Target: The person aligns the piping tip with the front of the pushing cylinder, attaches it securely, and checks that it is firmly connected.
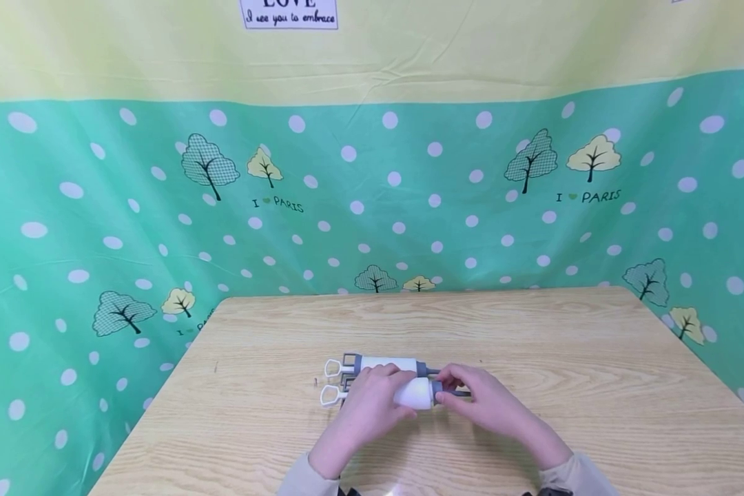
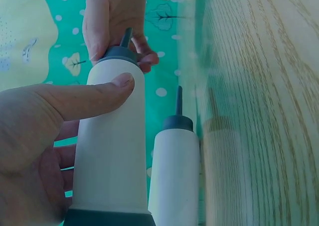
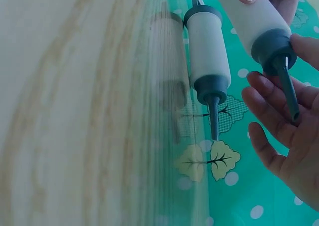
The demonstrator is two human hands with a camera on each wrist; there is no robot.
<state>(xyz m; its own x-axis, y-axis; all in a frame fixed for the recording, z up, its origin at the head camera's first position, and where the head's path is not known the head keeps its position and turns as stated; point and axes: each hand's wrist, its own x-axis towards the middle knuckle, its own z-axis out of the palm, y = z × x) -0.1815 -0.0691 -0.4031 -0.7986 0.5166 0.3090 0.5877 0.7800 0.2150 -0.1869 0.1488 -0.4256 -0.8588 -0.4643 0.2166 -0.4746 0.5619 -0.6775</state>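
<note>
Near syringe (image 1: pixel 414 395) sits between both hands: left hand (image 1: pixel 375 401) wrapped round the white barrel (image 2: pixel 110 156), right hand (image 1: pixel 485 399) pinching the grey cap (image 3: pixel 270 46). I'd hold the barrel dead still, load the cap rather than the thin nozzle (image 3: pixel 287 91), and keep it in line with the barrel. Second syringe (image 1: pixel 390 362) lies just behind on the table (image 1: pixel 273 324); don't knock it.
</note>
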